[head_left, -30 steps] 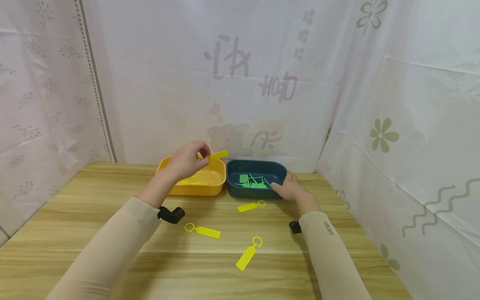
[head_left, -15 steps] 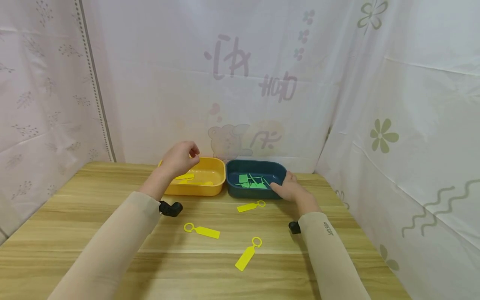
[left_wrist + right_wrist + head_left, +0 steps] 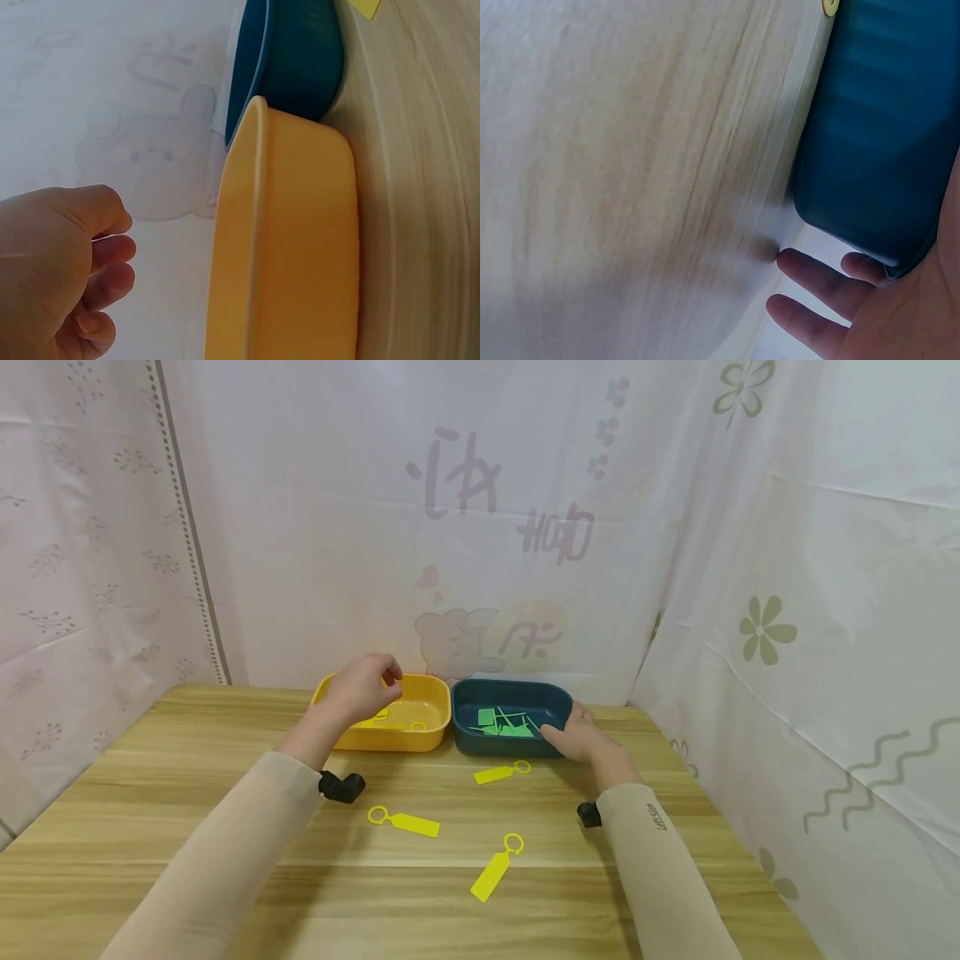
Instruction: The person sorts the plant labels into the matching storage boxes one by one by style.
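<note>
My left hand [image 3: 363, 687] is over the yellow bin [image 3: 397, 742], its fingers loosely bent and nothing between them. In the left wrist view that hand [image 3: 67, 270] stands apart from the bin's rim. Inside the bin lie several yellow tags [image 3: 386, 725], partly hidden by the hand and the front wall. My right hand [image 3: 583, 739] grips the right end of the dark teal bin [image 3: 480, 747], with the thumb at the front rim and the fingers round the corner. Several green pieces [image 3: 506, 724] lie in that bin.
Three yellow ring-ended tags lie on the wooden table [image 3: 420, 910]: one tag [image 3: 495, 774] before the teal bin, another tag [image 3: 416, 825] to the left, and a third tag [image 3: 490, 878] nearer. Both bins stand side by side, close to the patterned curtain [image 3: 315, 543] behind.
The left hand has let go of a yellow tag, which has gone into the yellow bin. It drew left, then dipped slightly. The right hand has stayed on the teal bin.
</note>
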